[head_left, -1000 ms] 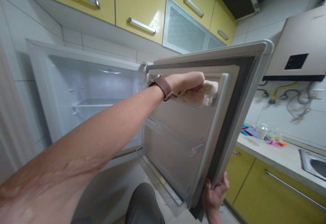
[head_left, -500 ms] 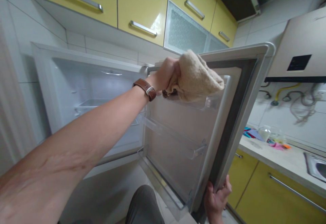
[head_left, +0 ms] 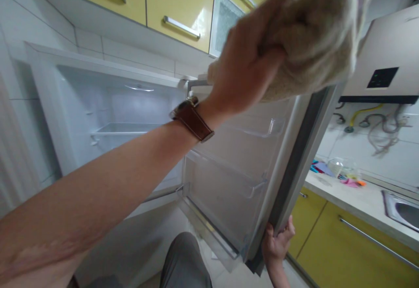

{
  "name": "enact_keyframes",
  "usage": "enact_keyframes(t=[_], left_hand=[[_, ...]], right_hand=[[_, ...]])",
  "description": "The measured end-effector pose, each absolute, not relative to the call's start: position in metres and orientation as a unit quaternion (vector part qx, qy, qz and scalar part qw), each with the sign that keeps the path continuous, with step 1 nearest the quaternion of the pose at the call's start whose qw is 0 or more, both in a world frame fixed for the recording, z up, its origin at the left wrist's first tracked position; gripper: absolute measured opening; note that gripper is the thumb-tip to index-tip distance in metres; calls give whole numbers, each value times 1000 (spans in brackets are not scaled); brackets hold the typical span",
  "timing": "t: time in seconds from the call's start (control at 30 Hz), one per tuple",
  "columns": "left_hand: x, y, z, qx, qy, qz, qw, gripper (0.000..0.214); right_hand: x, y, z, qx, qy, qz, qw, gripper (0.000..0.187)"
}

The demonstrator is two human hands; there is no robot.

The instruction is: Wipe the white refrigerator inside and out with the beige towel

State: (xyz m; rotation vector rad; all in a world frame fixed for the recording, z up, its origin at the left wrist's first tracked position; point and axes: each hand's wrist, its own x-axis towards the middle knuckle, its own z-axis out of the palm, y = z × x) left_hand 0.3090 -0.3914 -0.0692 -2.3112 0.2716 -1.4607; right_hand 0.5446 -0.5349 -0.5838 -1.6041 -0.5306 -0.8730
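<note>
My left hand (head_left: 248,61), with a brown watch on the wrist, is closed around a beige cloth (head_left: 314,39) and is raised close to the camera, in front of the top of the open fridge door (head_left: 294,157). Down at the door's lower outer edge, my right hand (head_left: 276,244) grips the door. The door's clear shelves (head_left: 229,179) hold nothing. The fridge interior (head_left: 114,118) stands open on the left with one bare shelf.
Yellow wall cabinets (head_left: 176,0) run above the fridge. At the right are a light countertop (head_left: 356,200) with small coloured items, a steel sink (head_left: 402,211), yellow base cabinets (head_left: 343,253) and a wall-mounted water heater (head_left: 386,65) with hoses under it.
My left hand lifted the cloth out of the door's top shelf, then up and toward the camera. The right hand stayed on the door's lower edge.
</note>
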Motion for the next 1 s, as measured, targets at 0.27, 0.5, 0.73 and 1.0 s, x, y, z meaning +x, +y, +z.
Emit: enact_keyframes(t=[0.27, 0.5, 0.73, 1.0], left_hand=[[330, -392, -137, -747, 287, -450, 396, 27], [332, -320, -160, -710, 330, -460, 419, 23], [314, -269, -169, -764, 239, -448, 397, 25], [315, -294, -175, -746, 238, -523, 337, 20]], right_hand=[[556, -534, -583, -702, -215, -363, 573, 110], [567, -531, -575, -700, -215, -352, 582, 113], [573, -530, -577, -699, -214, -354, 583, 114], [570, -528, -576, -698, -206, -346, 593, 111]])
